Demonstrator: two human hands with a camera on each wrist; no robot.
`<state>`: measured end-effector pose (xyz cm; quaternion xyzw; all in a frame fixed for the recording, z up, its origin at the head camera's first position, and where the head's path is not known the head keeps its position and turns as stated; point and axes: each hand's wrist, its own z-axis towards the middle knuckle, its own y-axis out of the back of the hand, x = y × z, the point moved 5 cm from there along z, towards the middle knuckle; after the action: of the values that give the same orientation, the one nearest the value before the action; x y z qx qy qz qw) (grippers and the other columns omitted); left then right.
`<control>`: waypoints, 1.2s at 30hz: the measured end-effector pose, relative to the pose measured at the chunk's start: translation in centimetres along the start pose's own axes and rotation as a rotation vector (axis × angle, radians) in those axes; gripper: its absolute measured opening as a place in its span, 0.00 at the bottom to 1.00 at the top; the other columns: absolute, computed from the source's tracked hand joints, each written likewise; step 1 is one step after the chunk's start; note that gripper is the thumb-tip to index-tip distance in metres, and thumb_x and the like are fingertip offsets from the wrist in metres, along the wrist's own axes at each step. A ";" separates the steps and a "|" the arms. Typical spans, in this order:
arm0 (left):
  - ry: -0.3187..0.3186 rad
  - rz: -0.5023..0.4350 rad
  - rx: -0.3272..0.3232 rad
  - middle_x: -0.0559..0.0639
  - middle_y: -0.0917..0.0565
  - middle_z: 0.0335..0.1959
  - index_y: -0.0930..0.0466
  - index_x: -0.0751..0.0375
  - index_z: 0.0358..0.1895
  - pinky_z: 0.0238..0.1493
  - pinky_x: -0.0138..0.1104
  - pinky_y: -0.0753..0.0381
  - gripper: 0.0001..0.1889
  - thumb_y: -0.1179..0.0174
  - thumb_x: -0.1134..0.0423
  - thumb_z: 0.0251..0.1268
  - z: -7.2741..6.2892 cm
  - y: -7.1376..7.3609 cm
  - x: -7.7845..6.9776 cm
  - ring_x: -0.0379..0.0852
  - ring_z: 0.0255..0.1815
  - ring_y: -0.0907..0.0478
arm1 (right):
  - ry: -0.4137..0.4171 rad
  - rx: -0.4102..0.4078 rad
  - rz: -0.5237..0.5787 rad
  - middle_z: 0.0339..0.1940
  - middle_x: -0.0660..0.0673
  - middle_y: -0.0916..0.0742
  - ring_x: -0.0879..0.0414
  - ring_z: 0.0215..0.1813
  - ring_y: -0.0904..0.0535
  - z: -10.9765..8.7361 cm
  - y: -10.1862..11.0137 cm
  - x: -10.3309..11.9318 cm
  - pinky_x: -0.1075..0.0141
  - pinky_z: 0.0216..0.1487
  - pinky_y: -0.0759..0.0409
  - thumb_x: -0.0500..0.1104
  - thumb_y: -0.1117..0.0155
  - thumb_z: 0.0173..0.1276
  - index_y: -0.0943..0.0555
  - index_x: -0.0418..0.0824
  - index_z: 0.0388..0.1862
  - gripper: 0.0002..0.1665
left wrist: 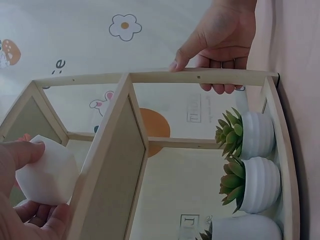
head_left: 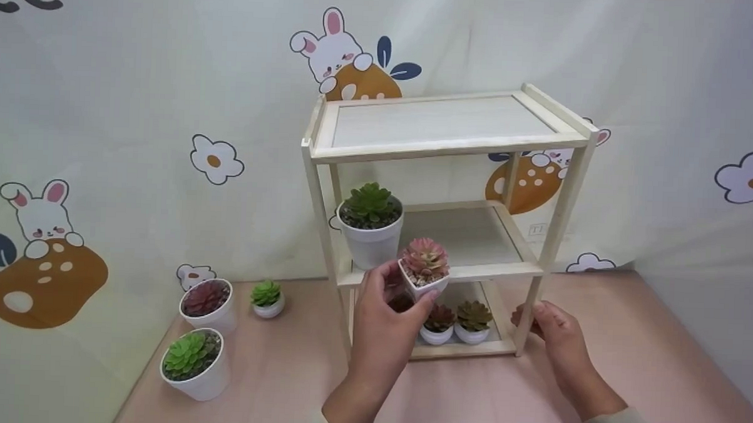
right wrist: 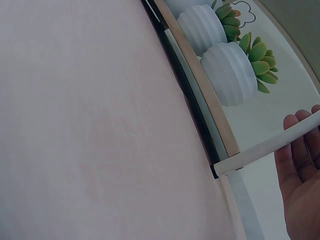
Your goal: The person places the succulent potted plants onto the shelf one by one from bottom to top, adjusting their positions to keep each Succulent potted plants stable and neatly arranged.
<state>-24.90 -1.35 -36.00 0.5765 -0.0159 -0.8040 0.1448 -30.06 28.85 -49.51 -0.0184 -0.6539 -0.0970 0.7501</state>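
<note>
My left hand (head_left: 384,337) pinches a small white angular pot with a pink succulent (head_left: 424,266), held in front of the middle shelf's front edge. In the left wrist view, thumb and fingers hold the pot's white wall (left wrist: 50,170) from opposite sides. My right hand (head_left: 563,340) grips the right front post of a three-tier wooden shelf rack (head_left: 430,122), low down. Fingers curl behind that post (right wrist: 280,142) in the right wrist view. On the middle shelf, at its left, stands a larger white pot with a green succulent (head_left: 373,227).
Small white ribbed pots with succulents (head_left: 473,321) stand on the bottom shelf, partly hidden by my left hand. Left of the rack, on the pink tabletop (head_left: 283,371), are a dark red succulent (head_left: 207,302), a light green one (head_left: 193,361) and a small green one (head_left: 267,298).
</note>
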 end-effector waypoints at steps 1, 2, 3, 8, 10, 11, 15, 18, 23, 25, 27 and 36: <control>-0.004 0.014 0.004 0.53 0.20 0.59 0.25 0.60 0.64 0.63 0.42 0.17 0.31 0.22 0.57 0.59 0.0 -0.1 -0.1 0.50 0.62 0.18 | 0.000 -0.001 0.002 0.46 0.36 0.10 0.57 0.50 0.13 0.0 0.0 0.0 0.70 0.56 0.19 0.52 0.55 0.87 0.19 0.24 0.53 0.31; -0.006 0.024 0.008 0.54 0.20 0.59 0.25 0.60 0.64 0.63 0.42 0.17 0.32 0.22 0.56 0.59 0.1 -0.2 -0.3 0.50 0.62 0.18 | -0.002 0.000 -0.002 0.46 0.36 0.10 0.58 0.50 0.13 0.0 0.0 0.0 0.70 0.56 0.19 0.52 0.55 0.87 0.19 0.24 0.53 0.31; -0.006 0.029 0.016 0.53 0.20 0.59 0.26 0.60 0.65 0.63 0.42 0.17 0.32 0.23 0.56 0.59 0.1 -0.2 -0.4 0.50 0.62 0.18 | -0.003 0.000 -0.004 0.46 0.36 0.10 0.58 0.50 0.13 0.0 0.0 -0.1 0.70 0.56 0.19 0.52 0.55 0.87 0.19 0.24 0.54 0.31; -0.003 0.019 0.041 0.55 0.20 0.60 0.26 0.60 0.66 0.61 0.40 0.16 0.33 0.23 0.58 0.60 0.5 -0.2 -0.7 0.50 0.62 0.16 | -0.012 0.009 -0.026 0.48 0.38 0.10 0.59 0.51 0.13 0.0 0.1 -0.1 0.72 0.56 0.20 0.54 0.55 0.87 0.18 0.26 0.55 0.31; 0.000 0.011 0.047 0.55 0.19 0.61 0.26 0.60 0.67 0.60 0.40 0.16 0.33 0.23 0.58 0.60 0.7 -0.2 -0.7 0.51 0.62 0.16 | -0.010 0.008 -0.028 0.47 0.39 0.09 0.59 0.51 0.13 0.0 0.1 -0.1 0.72 0.56 0.20 0.53 0.55 0.87 0.18 0.26 0.55 0.31; 0.000 0.011 0.048 0.55 0.19 0.61 0.26 0.60 0.67 0.60 0.40 0.16 0.33 0.23 0.58 0.60 0.7 -0.2 -0.8 0.51 0.62 0.16 | -0.010 0.007 -0.029 0.47 0.39 0.09 0.59 0.51 0.13 0.0 0.1 -0.1 0.72 0.56 0.20 0.53 0.56 0.87 0.18 0.26 0.55 0.31; -0.003 0.032 0.051 0.55 0.19 0.62 0.26 0.60 0.68 0.59 0.39 0.15 0.33 0.23 0.58 0.61 0.9 -0.3 -0.8 0.51 0.62 0.16 | -0.001 -0.001 -0.018 0.46 0.38 0.09 0.58 0.50 0.12 0.0 0.1 -0.1 0.71 0.56 0.19 0.52 0.55 0.87 0.19 0.25 0.55 0.31; -0.002 0.050 0.054 0.54 0.19 0.61 0.26 0.60 0.68 0.59 0.39 0.15 0.33 0.24 0.57 0.61 1.0 -0.4 -0.8 0.50 0.62 0.16 | -0.001 -0.004 -0.013 0.47 0.37 0.09 0.58 0.50 0.12 -0.1 0.1 -0.1 0.71 0.55 0.19 0.52 0.55 0.87 0.19 0.24 0.55 0.31; 0.005 0.083 0.061 0.53 0.19 0.61 0.26 0.58 0.68 0.58 0.41 0.14 0.33 0.24 0.54 0.62 1.2 -0.4 -0.8 0.48 0.61 0.16 | 0.000 -0.003 -0.016 0.46 0.37 0.09 0.58 0.50 0.12 -0.1 0.0 0.0 0.71 0.55 0.19 0.51 0.55 0.87 0.19 0.25 0.55 0.30; 0.007 0.097 0.064 0.52 0.19 0.61 0.26 0.58 0.68 0.57 0.40 0.14 0.33 0.24 0.54 0.62 1.3 -0.5 -0.8 0.48 0.61 0.15 | 0.003 -0.001 -0.018 0.46 0.37 0.09 0.58 0.50 0.12 -0.1 0.0 0.0 0.71 0.55 0.19 0.51 0.55 0.87 0.18 0.25 0.54 0.30; 0.009 0.105 0.067 0.53 0.18 0.60 0.26 0.58 0.69 0.57 0.40 0.13 0.33 0.25 0.54 0.62 1.4 -0.5 -0.9 0.47 0.60 0.15 | 0.004 0.002 -0.022 0.47 0.37 0.10 0.58 0.50 0.13 -0.1 0.0 0.0 0.71 0.56 0.19 0.51 0.55 0.87 0.18 0.25 0.54 0.30; -0.004 0.139 0.076 0.53 0.18 0.59 0.26 0.60 0.68 0.59 0.36 0.15 0.33 0.24 0.57 0.61 1.9 -0.7 -1.5 0.45 0.58 0.16 | -0.020 0.010 -0.024 0.48 0.39 0.09 0.59 0.52 0.13 -0.1 0.0 -0.2 0.72 0.57 0.21 0.54 0.54 0.86 0.18 0.28 0.55 0.31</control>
<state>-26.34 -0.60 -34.13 0.5773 -0.0868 -0.7921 0.1783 -29.96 28.88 -49.70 -0.0078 -0.6619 -0.1022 0.7425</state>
